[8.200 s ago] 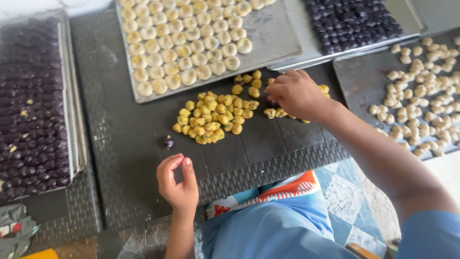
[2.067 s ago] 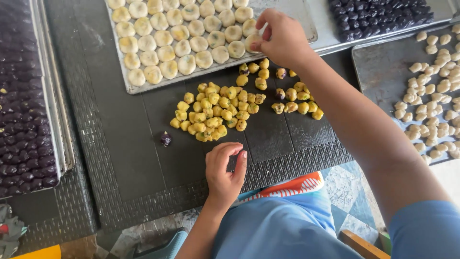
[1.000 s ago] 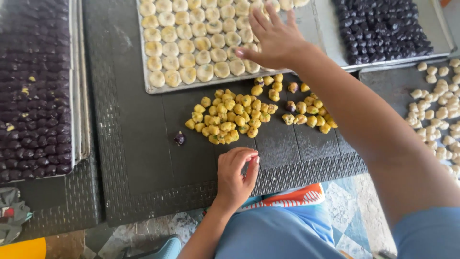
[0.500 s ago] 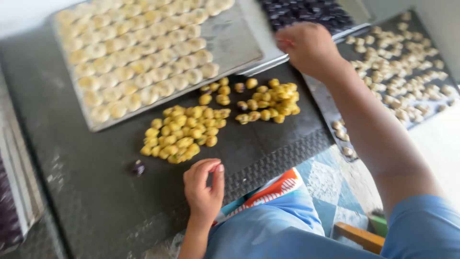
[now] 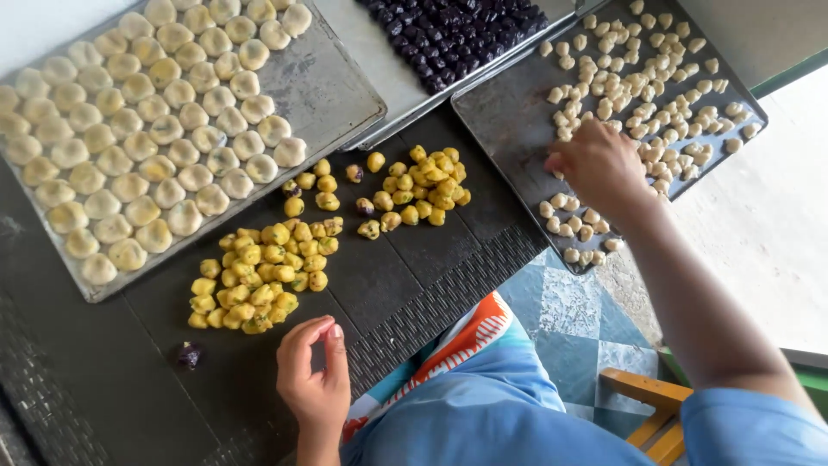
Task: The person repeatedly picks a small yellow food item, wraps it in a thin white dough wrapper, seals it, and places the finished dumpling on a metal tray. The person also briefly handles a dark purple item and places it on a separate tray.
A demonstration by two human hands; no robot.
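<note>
My right hand point(image 5: 599, 168) reaches over the dark tray point(image 5: 509, 112) at the right, fingers pointing down among small pale dough pieces point(image 5: 638, 78); its fingertips are hidden. My left hand point(image 5: 312, 375) hovers near the front of the black mat point(image 5: 405, 267), fingers curled in a loose C with nothing seen between them. Just beyond it lies a heap of yellow dough balls point(image 5: 254, 280). A second yellow cluster point(image 5: 414, 190), with a few purple-filled ones, lies between the hands.
A metal tray point(image 5: 336, 86) of pale round pastries point(image 5: 155, 129) fills the far left. Another tray point(image 5: 379, 52) holds dark purple balls point(image 5: 457, 34). One purple ball point(image 5: 188, 354) lies alone on the mat. A wooden stool point(image 5: 647, 406) and tiled floor point(image 5: 569, 311) are below.
My right hand has gone from the edge of the pastry tray over to the right tray of small pale pieces. My left hand has stayed in about the same place.
</note>
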